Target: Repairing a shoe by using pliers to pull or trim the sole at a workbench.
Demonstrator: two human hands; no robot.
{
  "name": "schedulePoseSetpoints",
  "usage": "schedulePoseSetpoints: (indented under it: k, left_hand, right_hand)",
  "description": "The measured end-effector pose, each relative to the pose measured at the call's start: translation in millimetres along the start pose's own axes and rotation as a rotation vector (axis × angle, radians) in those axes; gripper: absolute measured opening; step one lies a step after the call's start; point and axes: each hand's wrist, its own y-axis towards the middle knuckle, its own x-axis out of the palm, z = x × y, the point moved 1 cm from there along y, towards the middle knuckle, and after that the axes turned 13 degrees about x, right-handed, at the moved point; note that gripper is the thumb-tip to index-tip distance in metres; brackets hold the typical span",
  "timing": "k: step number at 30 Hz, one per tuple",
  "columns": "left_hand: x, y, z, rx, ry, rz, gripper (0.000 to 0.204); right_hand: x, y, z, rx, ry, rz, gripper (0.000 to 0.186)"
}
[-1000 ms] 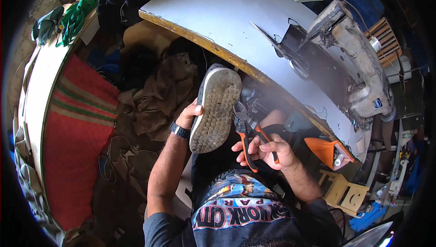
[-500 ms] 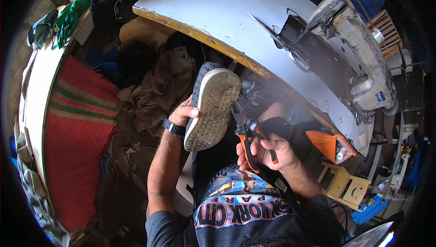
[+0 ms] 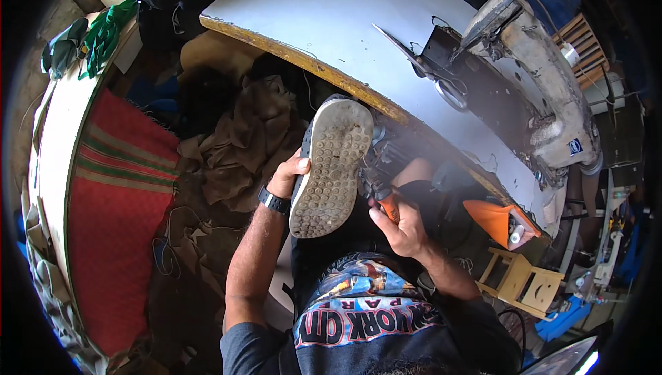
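A dark shoe with a worn, pale, round-studded sole (image 3: 331,164) is held up before my chest, its sole turned toward me. My left hand (image 3: 288,175) is closed around the shoe's left side, thumb on the edge of the sole; the other fingers are behind it. At the shoe's right edge, my right hand (image 3: 405,227) grips orange-and-black-handled pliers (image 3: 389,204). Their dark head meets the sole's edge in the picture; I cannot tell whether the jaws bite on it.
A white table (image 3: 331,16) with a worn wooden edge lies ahead, bearing large scissors (image 3: 431,75) and an old sewing machine (image 3: 558,85). An orange holder (image 3: 491,218) hangs at its right corner. Brown cloth (image 3: 241,140) heaps at left, beside red striped fabric (image 3: 117,237).
The pliers' handles, spread before, are now squeezed together in my right hand. My left hand has turned the sole to face me more and shifted the shoe slightly right.
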Motion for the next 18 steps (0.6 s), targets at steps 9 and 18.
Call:
schedulePoseSetpoints:
  k: [9,18]
  left_hand:
    - [38,-3,-1,-0.193,-0.742,0.014,0.080]
    - [24,1,-17,-0.061,-0.469,-0.029,0.084]
  right_hand:
    - [-12,35,-1,-0.625,-0.643,0.422,0.023]
    - [-5,16,-17,-0.089,0.203,0.346,0.017]
